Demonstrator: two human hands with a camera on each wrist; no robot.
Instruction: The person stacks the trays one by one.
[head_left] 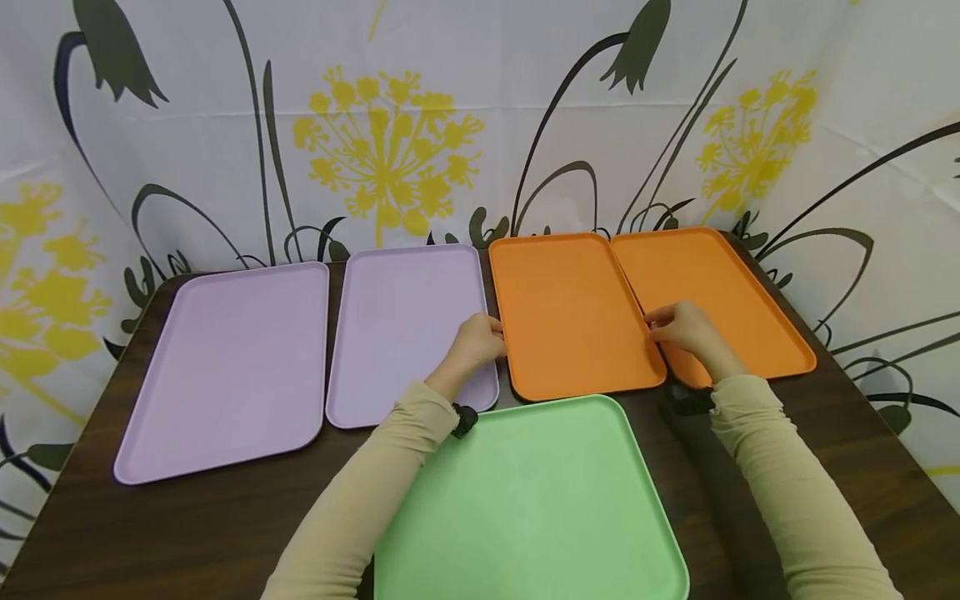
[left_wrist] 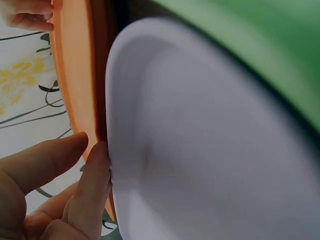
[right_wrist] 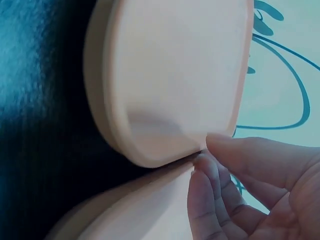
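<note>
Two orange trays lie side by side at the back. My left hand (head_left: pixel 476 343) holds the left side of the nearer-to-middle orange tray (head_left: pixel 573 317), its thumb (left_wrist: pixel 70 150) at the orange edge and its fingers in the gap beside a lilac tray (left_wrist: pixel 220 135). On the opposite side, my right hand (head_left: pixel 686 327) pinches that same tray's rim, with the thumb (right_wrist: pixel 240 150) above and curled fingers below. The other orange tray (head_left: pixel 738 292) lies under my right hand. In the right wrist view a second rim (right_wrist: pixel 95 80) shows just beneath the held tray's rim.
A light green tray (head_left: pixel 540 500) lies in front, under my left forearm. Another lilac tray (head_left: pixel 232 367) is at the far left of the dark wooden table (head_left: pixel 187 533). A flower-printed cloth (head_left: pixel 525 108) hangs behind the trays.
</note>
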